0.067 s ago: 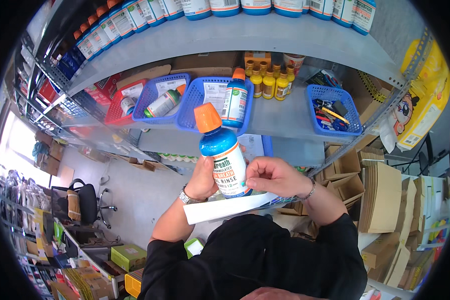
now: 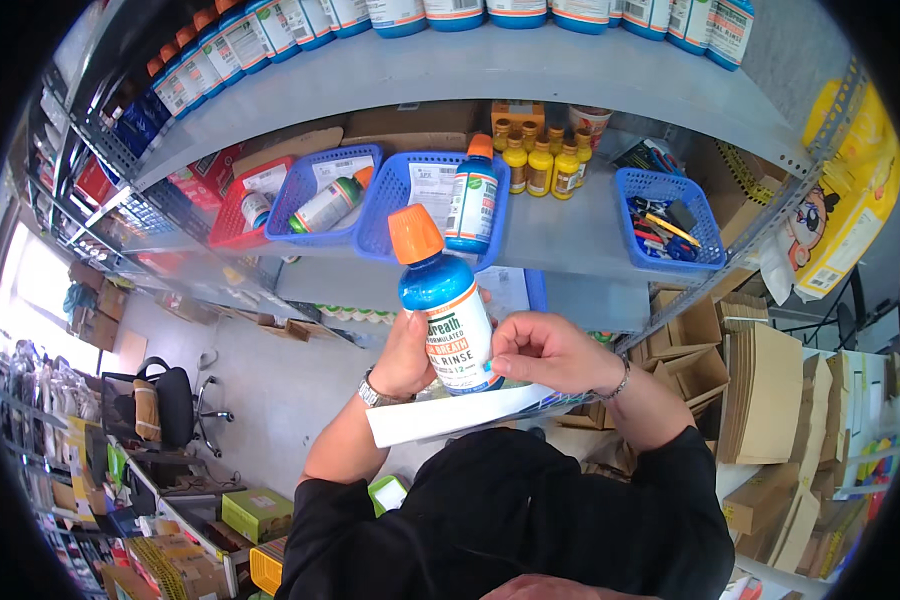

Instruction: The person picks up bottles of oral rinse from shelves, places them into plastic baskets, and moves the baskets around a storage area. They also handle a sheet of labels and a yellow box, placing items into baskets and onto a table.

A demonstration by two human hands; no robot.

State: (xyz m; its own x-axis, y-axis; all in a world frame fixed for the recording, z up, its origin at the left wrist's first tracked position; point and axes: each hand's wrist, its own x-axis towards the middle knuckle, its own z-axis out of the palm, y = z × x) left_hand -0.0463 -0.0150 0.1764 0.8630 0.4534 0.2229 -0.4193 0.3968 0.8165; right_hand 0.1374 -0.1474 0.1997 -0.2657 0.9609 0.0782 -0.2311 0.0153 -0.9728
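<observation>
My left hand (image 2: 406,362) grips a blue mouthwash bottle (image 2: 457,340) with an orange cap and a white label, tilted in front of my chest. Its fingers wrap behind the bottle and are mostly hidden. My right hand (image 2: 550,352) is closed, with thumb and curled fingertips pressed together at the bottle's lower right edge. A tiny greenish spot shows on the label beside those fingertips; whatever they pinch is too small to make out. Below both hands lies a long white sheet (image 2: 455,414), partly over a clear, crinkled piece at its right; what supports it is hidden.
Ahead, blue baskets (image 2: 380,230) and a red basket (image 2: 220,228) on a grey shelf hold bottles and papers. Small yellow bottles (image 2: 539,172) and a basket of pens (image 2: 672,225) stand further right. More mouthwash fills the upper shelf (image 2: 450,75). Cardboard boxes (image 2: 760,405) crowd the right; a chair (image 2: 165,405) stands left.
</observation>
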